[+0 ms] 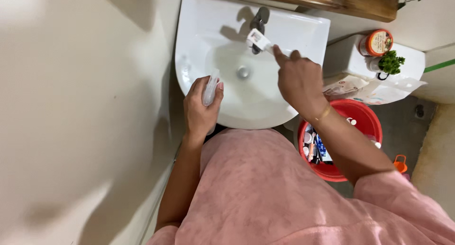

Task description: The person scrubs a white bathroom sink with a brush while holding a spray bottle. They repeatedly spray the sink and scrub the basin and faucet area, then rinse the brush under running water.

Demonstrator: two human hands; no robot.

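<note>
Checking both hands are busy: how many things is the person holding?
2: a clear tube in the left hand at the sink's rim, a toothbrush in the right hand near the tap.

Hands: two, a left hand (pixel 201 107) and a right hand (pixel 299 81)
Clear bottles: one (pixel 210 88)
Toothbrushes: one (pixel 259 40)
Sinks: one, white (pixel 199 31)
Taps: one (pixel 259 21)
Drains: one (pixel 243 72)
Red buckets: one (pixel 362 117)
Orange-lidded jars: one (pixel 377 42)
Small green plants: one (pixel 391 62)
Wooden shelves: one (pixel 341 0)
Bracelets: one, gold (pixel 323 114)
</note>
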